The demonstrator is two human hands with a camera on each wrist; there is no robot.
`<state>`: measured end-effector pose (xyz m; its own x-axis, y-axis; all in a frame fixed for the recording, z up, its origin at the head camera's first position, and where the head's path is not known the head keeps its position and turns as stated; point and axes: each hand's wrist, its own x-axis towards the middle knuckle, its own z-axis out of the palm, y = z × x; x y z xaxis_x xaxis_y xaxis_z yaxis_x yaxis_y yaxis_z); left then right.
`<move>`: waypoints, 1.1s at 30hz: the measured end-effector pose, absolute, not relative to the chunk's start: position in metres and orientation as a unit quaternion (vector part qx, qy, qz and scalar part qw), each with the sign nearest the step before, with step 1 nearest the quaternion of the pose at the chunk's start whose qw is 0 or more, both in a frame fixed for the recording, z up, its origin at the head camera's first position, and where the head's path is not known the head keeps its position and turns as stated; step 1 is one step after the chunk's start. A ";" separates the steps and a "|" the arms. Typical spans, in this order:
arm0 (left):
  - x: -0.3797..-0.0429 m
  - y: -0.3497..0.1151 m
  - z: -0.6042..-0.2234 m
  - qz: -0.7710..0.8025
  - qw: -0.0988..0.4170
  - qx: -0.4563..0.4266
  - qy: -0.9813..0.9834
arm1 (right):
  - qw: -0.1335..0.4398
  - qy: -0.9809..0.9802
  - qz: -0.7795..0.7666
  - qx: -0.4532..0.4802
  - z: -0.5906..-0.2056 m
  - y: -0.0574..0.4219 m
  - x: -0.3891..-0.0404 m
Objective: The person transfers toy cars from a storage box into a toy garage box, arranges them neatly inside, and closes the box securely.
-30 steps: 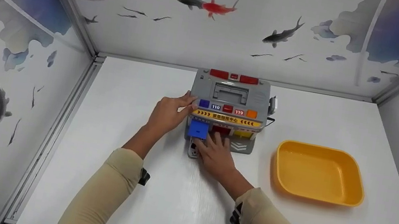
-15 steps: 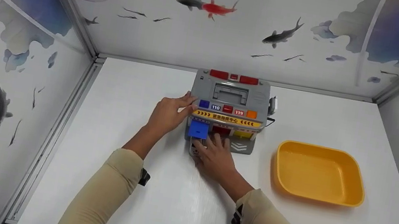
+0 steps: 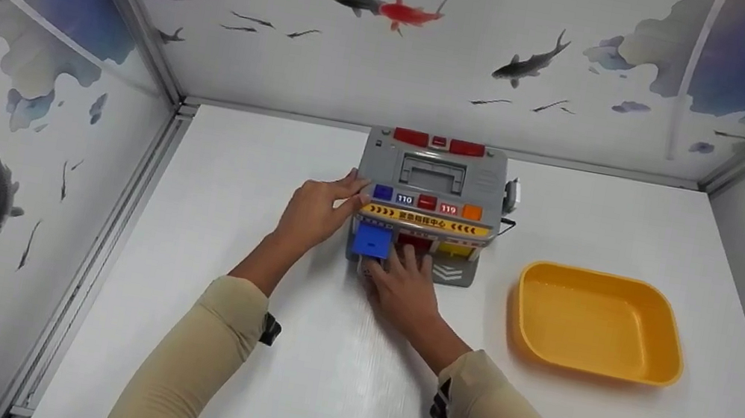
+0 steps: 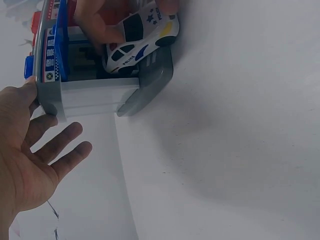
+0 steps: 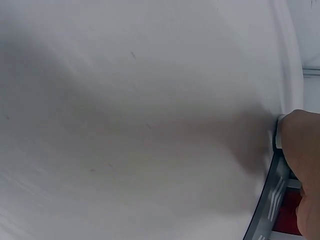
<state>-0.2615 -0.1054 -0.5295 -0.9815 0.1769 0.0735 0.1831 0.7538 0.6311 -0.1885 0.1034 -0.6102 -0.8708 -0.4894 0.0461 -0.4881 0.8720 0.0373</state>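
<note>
A grey toy emergency station (image 3: 381,156) stands at the back of the table, with a raised blue door (image 3: 372,241) at its left bay. My left hand (image 3: 315,211) pinches the roof's left front edge between thumb and fingers; its other fingers stretch out loosely in the left wrist view. A white toy police car (image 4: 152,34) is partly inside the blue-door bay, its rear end on the grey ramp. My right hand (image 3: 407,294) holds the car by its rear and side, hiding most of it in the head view. The right wrist view catches only part of that hand.
To the right of the station sits a yellow tray (image 3: 581,366). Red and yellow doors (image 3: 454,251) close the station's other bays. A small handset-like part (image 3: 511,196) sticks out of its right side. White printed walls (image 3: 436,99) enclose the table's back and sides.
My right hand has pushed the police car further under the blue door, so less of it shows in front. The left hand stays on the station's edge.
</note>
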 end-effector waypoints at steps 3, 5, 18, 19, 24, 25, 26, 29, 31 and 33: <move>-0.261 -0.106 -0.530 -0.335 0.005 -0.097 -0.937 | 0.017 -0.969 -0.013 0.247 -0.612 0.103 -0.188; -0.260 -0.106 -0.530 -0.336 0.004 -0.097 -0.937 | 0.008 -0.970 -0.017 0.243 -0.612 0.103 -0.188; -0.262 -0.106 -0.528 -0.337 0.007 -0.103 -0.936 | 0.032 -0.970 -0.033 0.238 -0.617 0.107 -0.191; -0.262 -0.106 -0.528 -0.337 0.008 -0.103 -0.936 | 0.030 -0.970 -0.031 0.238 -0.617 0.107 -0.191; -0.262 -0.106 -0.528 -0.338 0.005 -0.099 -0.936 | 0.008 -0.970 -0.026 0.241 -0.614 0.109 -0.191; -0.261 -0.106 -0.529 -0.339 0.003 -0.098 -0.936 | 0.003 -0.970 -0.027 0.242 -0.613 0.110 -0.191; -0.261 -0.105 -0.529 -0.339 0.002 -0.097 -0.936 | -0.001 -0.969 -0.029 0.244 -0.613 0.110 -0.191; -0.260 -0.105 -0.529 -0.337 0.001 -0.097 -0.936 | -0.008 -0.967 -0.037 0.252 -0.611 0.111 -0.192; -0.260 -0.105 -0.528 -0.336 0.003 -0.098 -0.937 | -0.013 -0.965 -0.038 0.258 -0.610 0.112 -0.192; -0.260 -0.104 -0.528 -0.333 0.003 -0.098 -0.938 | -0.023 -0.964 -0.030 0.262 -0.608 0.114 -0.193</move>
